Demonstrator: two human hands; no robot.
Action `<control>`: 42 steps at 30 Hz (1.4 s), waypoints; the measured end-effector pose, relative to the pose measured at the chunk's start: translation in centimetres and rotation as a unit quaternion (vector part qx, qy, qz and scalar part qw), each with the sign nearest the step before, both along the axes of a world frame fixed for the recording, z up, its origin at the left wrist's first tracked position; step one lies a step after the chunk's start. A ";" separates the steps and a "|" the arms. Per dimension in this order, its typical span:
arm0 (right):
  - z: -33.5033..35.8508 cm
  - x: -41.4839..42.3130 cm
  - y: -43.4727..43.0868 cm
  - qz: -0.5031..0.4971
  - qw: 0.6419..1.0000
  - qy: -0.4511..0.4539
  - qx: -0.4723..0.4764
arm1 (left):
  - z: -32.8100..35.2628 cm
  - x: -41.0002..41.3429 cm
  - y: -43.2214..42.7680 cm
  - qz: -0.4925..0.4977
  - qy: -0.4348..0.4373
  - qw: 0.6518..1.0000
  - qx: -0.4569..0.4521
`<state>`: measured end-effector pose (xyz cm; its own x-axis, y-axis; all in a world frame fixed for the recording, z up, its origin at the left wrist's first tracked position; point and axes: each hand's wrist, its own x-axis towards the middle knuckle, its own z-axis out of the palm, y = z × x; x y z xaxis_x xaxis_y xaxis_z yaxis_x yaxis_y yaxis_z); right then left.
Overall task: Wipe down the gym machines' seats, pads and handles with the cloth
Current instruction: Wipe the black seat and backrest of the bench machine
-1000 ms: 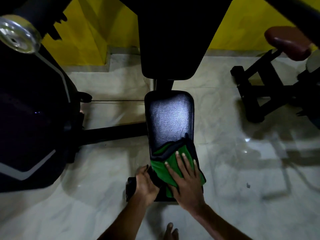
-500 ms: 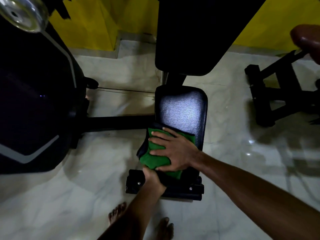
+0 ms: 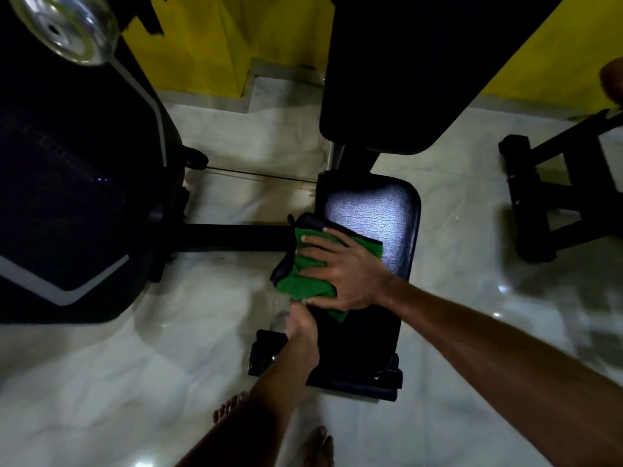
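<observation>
Green cloth (image 3: 303, 281) sits under my right hand (image 3: 344, 274), fingers spread flat on the seat (image 3: 371, 214). My left hand (image 3: 300, 323) grips its edge.

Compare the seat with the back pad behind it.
The seat catches the light and shows a grained sheen; the back pad sits in shadow, nearly featureless. The seat carries the green cloth, pressed down by the right hand with its fingers spread flat; nothing touches the back pad. The back pad looks wider in this view than the seat. Both are black padded upholstery with rounded corners.
</observation>
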<state>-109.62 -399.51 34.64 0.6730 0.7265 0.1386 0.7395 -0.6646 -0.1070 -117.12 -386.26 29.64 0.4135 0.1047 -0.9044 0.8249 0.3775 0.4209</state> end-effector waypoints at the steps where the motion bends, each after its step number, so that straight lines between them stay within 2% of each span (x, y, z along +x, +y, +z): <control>1: 0.0 0.8 -1.0 0.019 1.000 -0.002 0.001 | 0.1 0.7 -0.3 -0.027 -0.029 0.999 0.020; 4: -0.2 4.9 -2.2 -0.013 1.000 -0.013 -0.004 | 3.9 2.5 -1.2 -0.065 -0.015 0.995 0.073; 7: 0.1 9.5 -3.5 -0.078 0.996 -0.041 -0.025 | 5.4 3.1 -2.1 -0.103 -0.007 0.977 0.187; 9: 0.7 11.9 -3.6 -0.182 0.982 -0.041 -0.017 | 5.5 3.0 -2.3 -0.180 0.011 0.955 0.236; 11: 1.3 13.2 -1.9 -0.319 0.948 -0.022 0.011 | 5.7 2.9 -2.4 -0.226 0.032 0.935 0.271; 13: 1.6 12.7 -0.2 -0.366 0.930 -0.009 0.019 | 6.0 3.0 -2.3 -0.272 0.041 0.917 0.287; 15: 1.2 10.4 0.3 -0.318 0.947 -0.025 0.029 | 5.9 2.9 -2.2 -0.323 0.022 0.892 0.316; 18: 0.4 4.6 -1.4 -0.190 0.981 -0.028 0.027 | 6.0 2.7 -2.5 -0.393 0.003 0.843 0.366; 20: 0.1 2.4 -3.2 -0.124 0.992 -0.015 0.007 | 5.5 2.6 -2.3 -0.399 0.006 0.833 0.383; 21: 0.3 2.5 -4.4 -0.114 0.993 -0.017 -0.001 | 5.3 2.6 -2.3 -0.401 0.006 0.832 0.385; 23: 0.4 4.5 -6.2 -0.171 0.985 -0.028 -0.003 | 4.8 2.6 -2.3 -0.404 -0.003 0.829 0.387; 27: 0.9 7.4 -4.9 -0.409 0.912 -0.018 0.011 | 4.1 2.5 -2.3 -0.389 -0.004 0.835 0.390; 29: 1.0 6.4 -2.4 -0.439 0.898 -0.005 0.034 | 4.1 2.5 -2.3 -0.375 -0.003 0.843 0.386; 30: 0.9 5.2 -1.4 -0.408 0.913 -0.001 0.027 | 4.2 2.5 -2.3 -0.373 -0.002 0.844 0.385; 33: 0.3 1.1 -2.0 -0.194 0.981 -0.008 -0.029 | 4.7 2.5 -2.4 -0.376 -0.001 0.841 0.390; 35: 0.3 1.0 -5.2 -0.112 0.993 -0.011 -0.047 | 4.8 2.6 -2.3 -0.365 0.010 0.850 0.379; 37: -0.1 2.3 -8.1 -0.178 0.984 -0.029 -0.017 | 4.8 2.8 -2.3 -0.333 0.015 0.873 0.357; 40: 0.2 4.1 -8.7 -0.395 0.917 -0.038 0.044 | 5.0 2.7 -2.3 -0.289 0.022 0.895 0.340; 41: 0.3 4.3 -7.5 -0.438 0.897 -0.036 0.049 | 5.1 2.7 -2.3 -0.275 0.027 0.901 0.336; 42: 0.3 4.2 -6.0 -0.443 0.894 -0.035 0.048 | 5.1 2.7 -2.4 -0.263 0.032 0.905 0.333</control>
